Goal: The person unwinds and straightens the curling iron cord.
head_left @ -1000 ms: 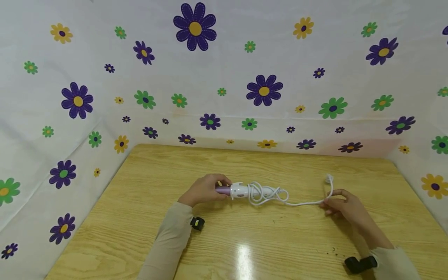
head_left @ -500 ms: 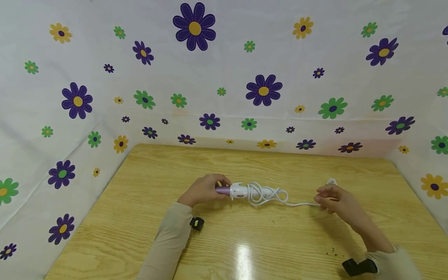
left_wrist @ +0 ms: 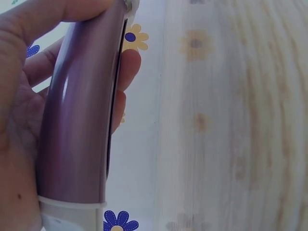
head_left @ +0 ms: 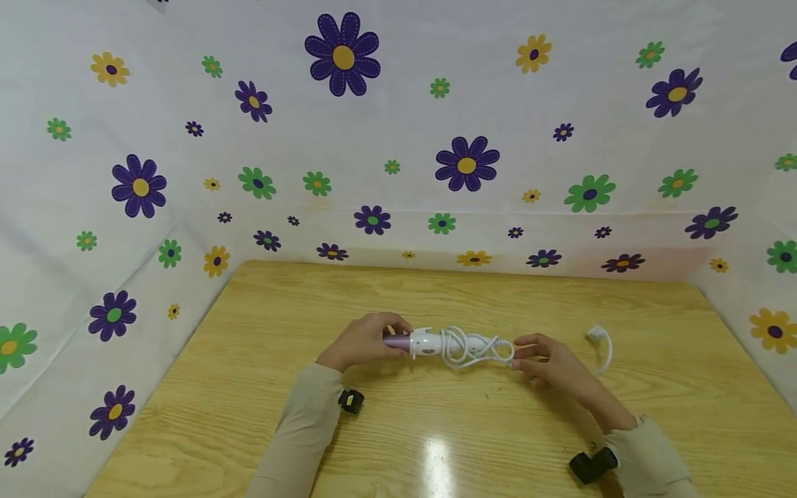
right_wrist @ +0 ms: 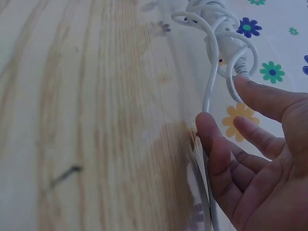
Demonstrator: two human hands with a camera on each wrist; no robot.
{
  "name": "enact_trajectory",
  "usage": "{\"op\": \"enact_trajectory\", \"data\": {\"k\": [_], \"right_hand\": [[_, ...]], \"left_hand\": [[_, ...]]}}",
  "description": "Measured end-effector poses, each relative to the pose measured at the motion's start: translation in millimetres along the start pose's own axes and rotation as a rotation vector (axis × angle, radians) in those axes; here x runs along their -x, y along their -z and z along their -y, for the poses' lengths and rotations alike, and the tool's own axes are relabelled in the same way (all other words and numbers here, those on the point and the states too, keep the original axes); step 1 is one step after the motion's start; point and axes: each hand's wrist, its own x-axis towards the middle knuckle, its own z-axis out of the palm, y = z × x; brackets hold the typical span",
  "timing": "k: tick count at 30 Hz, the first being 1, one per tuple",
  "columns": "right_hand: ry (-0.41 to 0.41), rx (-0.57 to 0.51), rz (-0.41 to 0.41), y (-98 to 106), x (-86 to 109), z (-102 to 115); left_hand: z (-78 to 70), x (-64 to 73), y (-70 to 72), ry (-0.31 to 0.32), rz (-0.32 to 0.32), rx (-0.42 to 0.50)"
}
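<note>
A curling iron lies across the middle of the table in the head view, its purple barrel to the left and its white handle wound with loops of white cord. My left hand grips the barrel, the thumb on one side and fingertips showing past the far edge in the left wrist view. By the handle's right end is my right hand, fingers spread and loosely bent. In the right wrist view one finger reaches the cord loop by the handle, and the cord runs behind other fingers.
The white plug lies on the table to the right, its cord curving back toward the right arm. Flower-printed white cloth walls the back and sides. A black device is strapped at each wrist.
My right hand has left its hold near the plug and moved left to the handle's end. The plug has turned and shifted slightly right and down. My left hand keeps its grip.
</note>
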Motion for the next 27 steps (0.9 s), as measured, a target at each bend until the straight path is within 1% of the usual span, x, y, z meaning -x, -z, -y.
{"op": "enact_trajectory", "data": {"k": [3, 7, 9, 12, 16, 21, 27], "right_hand": [[0.005, -0.003, 0.017, -3, -2.0, 2], [0.048, 0.015, 0.047, -7, -3.1, 4], [0.072, 0.039, 0.043, -8, -2.9, 4], [0.107, 0.127, 0.013, -7, -2.5, 4], [0.134, 0.232, -0.019, -3, -0.4, 3], [0.16, 0.282, -0.032, 3, 2.5, 2], [0.221, 0.397, -0.099, 5, 4.2, 4]], "left_hand": [[0.4, 1.1, 0.9, 0.001, 0.0, 0.009], [0.9, 2.0, 1.8, 0.003, 0.0, 0.031], [1.1, 2.2, 2.1, 0.002, -0.001, 0.04], [0.6, 2.6, 3.8, -0.002, -0.007, 0.054], [-1.2, 3.6, 7.1, 0.001, -0.015, 0.066], [0.0, 4.0, 9.6, 0.009, -0.018, 0.068], [2.6, 3.6, 8.9, 0.016, -0.012, 0.089]]}}
